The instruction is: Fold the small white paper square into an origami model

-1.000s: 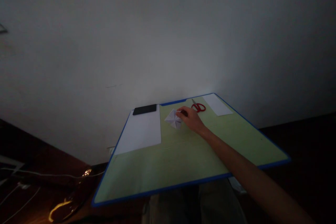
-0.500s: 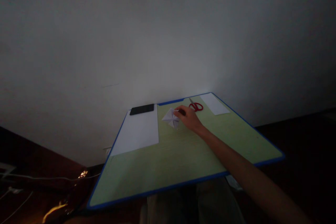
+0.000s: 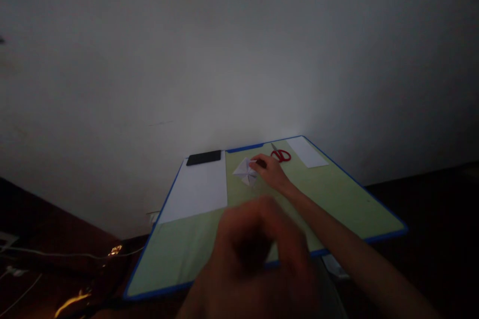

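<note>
A small folded white paper piece [image 3: 246, 170], with creased flaps meeting at its centre, is on the green board just left of centre. My right hand [image 3: 270, 172] reaches in from the right and pinches the right edge of this paper, its fingers closed. Close to the camera, my left hand [image 3: 258, 254] looms large and blurred over the board's front edge. Its fingers look curled, but the blur hides whether they hold anything. Red-handled scissors [image 3: 281, 155] lie just beyond my right hand, blades pointing to the wall.
A black phone [image 3: 204, 158] rests on the far end of a white sheet [image 3: 194, 187] at the board's left. Another white paper strip [image 3: 307, 153] lies at the far right. The blue-edged board [image 3: 352, 204] stands against a grey wall [image 3: 239, 60]. Cables [image 3: 71, 254] run at lower left.
My left hand has come into view from below, near the camera. The right hand keeps its pinch on the folded paper. The view has tilted slightly upward.
</note>
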Demonstrator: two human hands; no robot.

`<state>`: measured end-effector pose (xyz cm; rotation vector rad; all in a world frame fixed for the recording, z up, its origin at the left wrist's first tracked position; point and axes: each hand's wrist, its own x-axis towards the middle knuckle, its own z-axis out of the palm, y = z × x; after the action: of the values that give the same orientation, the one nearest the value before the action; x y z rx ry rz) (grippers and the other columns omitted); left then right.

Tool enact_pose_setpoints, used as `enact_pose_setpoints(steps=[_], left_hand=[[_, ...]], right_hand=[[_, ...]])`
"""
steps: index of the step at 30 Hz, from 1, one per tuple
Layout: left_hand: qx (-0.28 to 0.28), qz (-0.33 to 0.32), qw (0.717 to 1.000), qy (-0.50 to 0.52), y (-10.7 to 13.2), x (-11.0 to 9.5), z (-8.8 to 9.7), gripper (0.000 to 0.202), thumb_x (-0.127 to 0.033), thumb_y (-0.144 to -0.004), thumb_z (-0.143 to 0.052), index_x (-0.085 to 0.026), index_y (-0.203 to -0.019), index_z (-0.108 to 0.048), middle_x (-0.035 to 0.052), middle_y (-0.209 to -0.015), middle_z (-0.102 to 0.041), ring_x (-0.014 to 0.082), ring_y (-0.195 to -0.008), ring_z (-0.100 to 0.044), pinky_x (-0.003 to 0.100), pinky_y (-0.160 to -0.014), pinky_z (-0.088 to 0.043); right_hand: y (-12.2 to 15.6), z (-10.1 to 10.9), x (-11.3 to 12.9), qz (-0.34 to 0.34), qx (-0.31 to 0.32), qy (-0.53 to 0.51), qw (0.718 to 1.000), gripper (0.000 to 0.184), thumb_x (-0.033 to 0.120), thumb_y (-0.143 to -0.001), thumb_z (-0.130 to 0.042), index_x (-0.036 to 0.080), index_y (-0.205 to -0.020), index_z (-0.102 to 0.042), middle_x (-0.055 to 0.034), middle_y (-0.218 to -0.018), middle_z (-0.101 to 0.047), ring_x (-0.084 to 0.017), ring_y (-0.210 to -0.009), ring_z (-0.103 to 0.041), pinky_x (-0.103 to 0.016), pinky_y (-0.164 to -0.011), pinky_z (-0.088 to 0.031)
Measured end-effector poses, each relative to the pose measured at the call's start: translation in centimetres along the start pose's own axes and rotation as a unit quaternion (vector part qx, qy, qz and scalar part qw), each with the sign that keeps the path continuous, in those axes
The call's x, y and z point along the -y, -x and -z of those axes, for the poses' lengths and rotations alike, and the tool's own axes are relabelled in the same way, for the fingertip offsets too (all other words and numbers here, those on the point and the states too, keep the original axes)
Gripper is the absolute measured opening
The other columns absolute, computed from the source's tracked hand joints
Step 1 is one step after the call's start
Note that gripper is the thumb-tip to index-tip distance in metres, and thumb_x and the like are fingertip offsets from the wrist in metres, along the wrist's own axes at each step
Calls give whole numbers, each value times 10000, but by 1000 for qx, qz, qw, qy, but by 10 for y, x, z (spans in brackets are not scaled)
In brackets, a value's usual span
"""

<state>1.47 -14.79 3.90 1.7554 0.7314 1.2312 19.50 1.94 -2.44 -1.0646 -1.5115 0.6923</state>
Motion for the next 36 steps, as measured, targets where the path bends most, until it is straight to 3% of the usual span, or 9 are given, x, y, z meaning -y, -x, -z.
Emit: enact_pose_setpoints(steps=[1,4,6,8,12,14,23,28,36], left_hand=[[-10,-7,1000,-4,-26,4,-11,162,-338,-902,-668,-287,-1056,-673,52,-976,-692,212,-817,-650,350,-669,-564],[-148,-25,985,-89,-96,26,-19,80,-251,-871,-632,-212,-940,-644,38,-830,-670,183,-728,-626,326,-672,-523],[-199,-31,952,-230,-126,49,-2,179,-204,-795,-674,-188,-971,-642,64,-910,-678,210,-859,-626,353,-780,-512],[-164,-5,942,-294,-141,72,22,255,-233,-754,-721,-167,-991,-651,106,-1016,-684,241,-948,-621,392,-851,-497],[44,119,977,-173,-142,103,55,309,-423,-803,-698,-139,-924,-687,102,-883,-710,223,-809,-652,349,-737,-508],[90,139,980,-110,-137,110,58,366,-480,-793,-703,-133,-908,-703,89,-874,-712,212,-790,-644,327,-707,-504],[54,155,982,-89,-123,123,54,359,-463,-773,-718,-127,-895,-747,59,-836,-722,210,-747,-626,304,-678,-450],[38,151,985,-81,-121,124,55,314,-426,-751,-723,-128,-849,-734,38,-776,-696,190,-711,-598,291,-659,-421],[9,168,984,-55,-121,127,48,328,-407,-741,-710,-113,-886,-722,48,-756,-678,186,-698,-585,290,-653,-408]], right_hand=[[0,1,0,0,-1,-5,1000,168,292,-830,-639,146,-877,-707,-45,-777,-703,-169,-705,-618,-290,-678,-477],[-3,3,-3,6,-2,-10,1000,197,317,-826,-640,141,-869,-718,-54,-773,-711,-177,-695,-626,-298,-669,-481],[-4,4,-5,-4,-1,-33,999,250,358,-816,-666,134,-907,-730,-64,-782,-725,-186,-699,-645,-303,-672,-493],[-6,5,-7,-9,0,-52,999,278,379,-807,-688,134,-926,-746,-80,-818,-746,-196,-735,-668,-310,-703,-507],[-6,4,-8,-11,-6,-51,999,265,368,-803,-694,143,-922,-767,-91,-853,-768,-205,-763,-682,-315,-713,-518],[-5,4,-8,-6,-7,-47,999,247,352,-811,-684,146,-914,-773,-94,-885,-776,-209,-796,-691,-324,-751,-523],[-1,3,-2,7,47,-19,999,261,364,-870,-603,161,-894,-765,-69,-891,-772,-199,-829,-678,-316,-763,-521],[1,4,-3,0,32,-46,998,270,328,-843,-629,163,-1025,-740,-73,-926,-762,-189,-838,-686,-319,-779,-531],[-4,2,-11,-23,20,-84,996,174,290,-776,-692,168,-897,-724,-69,-866,-761,-191,-804,-709,-332,-774,-555]])
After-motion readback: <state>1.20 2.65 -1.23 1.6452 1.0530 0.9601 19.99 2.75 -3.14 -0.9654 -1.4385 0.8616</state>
